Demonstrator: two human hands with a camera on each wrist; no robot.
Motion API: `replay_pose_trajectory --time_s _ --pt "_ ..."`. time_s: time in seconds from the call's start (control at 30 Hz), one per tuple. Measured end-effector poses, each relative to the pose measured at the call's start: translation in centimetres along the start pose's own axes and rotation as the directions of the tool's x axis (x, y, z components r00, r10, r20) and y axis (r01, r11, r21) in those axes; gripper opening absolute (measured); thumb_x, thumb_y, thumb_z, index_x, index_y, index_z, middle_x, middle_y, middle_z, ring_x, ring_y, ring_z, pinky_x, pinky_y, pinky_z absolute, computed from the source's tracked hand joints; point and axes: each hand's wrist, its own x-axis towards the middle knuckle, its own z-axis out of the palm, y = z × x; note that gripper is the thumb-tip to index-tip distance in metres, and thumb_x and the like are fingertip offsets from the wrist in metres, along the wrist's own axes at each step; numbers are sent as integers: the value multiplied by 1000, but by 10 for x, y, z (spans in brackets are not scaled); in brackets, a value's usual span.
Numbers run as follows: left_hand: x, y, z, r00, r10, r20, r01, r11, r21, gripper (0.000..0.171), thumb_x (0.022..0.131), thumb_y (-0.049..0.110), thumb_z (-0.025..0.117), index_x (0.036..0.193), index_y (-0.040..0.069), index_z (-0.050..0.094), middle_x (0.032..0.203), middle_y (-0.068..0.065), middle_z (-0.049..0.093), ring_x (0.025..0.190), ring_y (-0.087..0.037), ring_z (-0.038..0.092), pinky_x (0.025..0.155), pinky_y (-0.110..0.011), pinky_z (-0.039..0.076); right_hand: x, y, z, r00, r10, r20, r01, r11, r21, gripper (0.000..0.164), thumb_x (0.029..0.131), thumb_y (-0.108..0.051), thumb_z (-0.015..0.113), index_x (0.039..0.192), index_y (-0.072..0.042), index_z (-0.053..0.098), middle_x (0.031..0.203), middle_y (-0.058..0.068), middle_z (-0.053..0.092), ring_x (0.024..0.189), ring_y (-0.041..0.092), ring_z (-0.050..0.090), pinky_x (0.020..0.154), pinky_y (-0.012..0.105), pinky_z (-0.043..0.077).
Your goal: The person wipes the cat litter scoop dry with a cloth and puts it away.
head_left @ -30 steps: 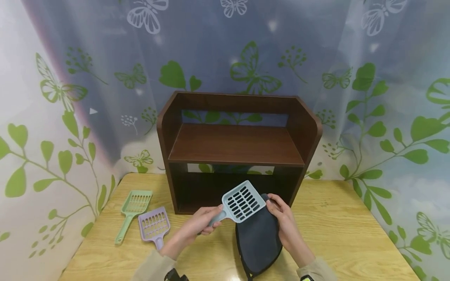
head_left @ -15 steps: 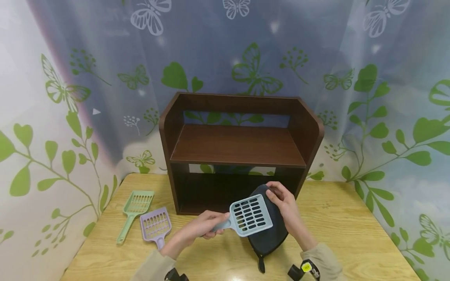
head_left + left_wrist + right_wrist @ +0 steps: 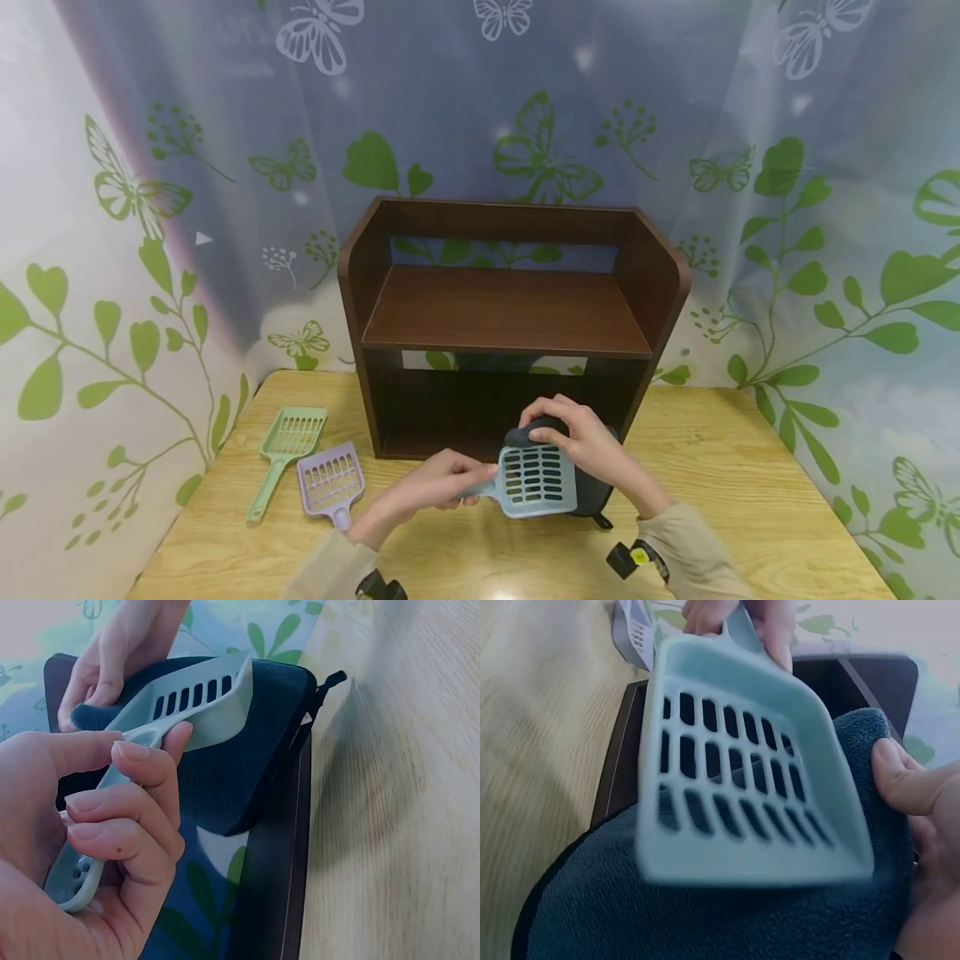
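Observation:
My left hand (image 3: 438, 483) grips the handle of a light blue slotted litter scoop (image 3: 540, 507), held out in front of the shelf. Thumb and fingers of my right hand (image 3: 581, 433) pinch a dark blue fleecy cloth (image 3: 592, 493) at the scoop's upper edge. In the right wrist view, the cloth (image 3: 705, 919) spreads behind and below the scoop (image 3: 742, 859), with its dark pile showing through the slots. A black loop hangs from one corner of the cloth in the left wrist view (image 3: 270, 742). The scoop's handle end is hidden in my palm from above.
A dark brown two-tier shelf (image 3: 510, 308) stands on the wooden table (image 3: 750, 500) just behind my hands. To the left lie a green slotted scoop (image 3: 266, 487) and a purple one (image 3: 331, 505). A printed curtain (image 3: 450, 100) hangs behind.
The scoop's head has swung lower and closer to level. My right hand has moved left with the cloth, from the scoop's right side to its upper edge.

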Motion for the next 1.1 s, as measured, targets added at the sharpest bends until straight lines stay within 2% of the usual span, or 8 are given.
replay_pose_trajectory --time_s 0.1,0.2,0.37,0.57,0.73,0.87,1.1 --pt "1 2 2 1000 14 -7 -14 999 46 40 105 36 56 87 3 72 62 2 51 45 -6 26 46 -21 25 6 -10 7 999 -29 41 31 999 -45 16 96 -17 68 109 -26 67 108 -10 66 94 9 54 84 34 51" --pt "1 3 3 1000 18 -16 -16 997 75 41 103 36 58 75 7 66 59 4 52 44 -6 27 46 -21 27 12 -19 15 992 -89 92 98 990 -100 16 96 -18 67 109 -26 67 104 -10 64 89 8 51 76 29 50" --pt "-1 3 4 999 19 -33 -16 996 85 42 103 37 59 69 11 61 57 4 50 44 -6 27 46 -22 26 15 -24 22 980 -147 136 167 975 -150 16 96 -17 66 109 -26 67 102 -13 64 89 6 50 73 24 49" --pt "-2 1 2 998 45 -48 -39 991 124 45 102 41 59 68 11 62 58 3 52 47 -9 28 48 -23 27 10 -19 14 988 -113 102 120 991 -61 19 96 -13 67 110 -25 66 104 -8 61 89 7 51 76 28 51" --pt "0 0 3 994 95 -58 -85 985 153 44 104 39 57 74 9 67 60 4 53 47 -7 30 47 -22 26 4 -9 4 996 -75 50 77 996 -47 19 95 -12 68 109 -25 67 106 -8 63 94 8 54 83 32 53" --pt "-1 -2 2 990 111 -86 -98 986 137 39 104 37 58 80 8 70 62 2 54 49 -6 33 47 -21 26 0 0 -5 998 -61 -16 60 995 -75 19 94 -10 69 106 -24 67 106 -10 66 92 8 54 83 34 52" --pt "-7 -6 -2 991 84 -106 -77 995 70 39 104 37 57 86 6 71 62 0 51 49 -8 30 47 -22 25 -11 16 -15 994 -19 -106 10 996 -89 19 94 -8 69 107 -21 67 107 -8 67 95 8 56 83 35 51"
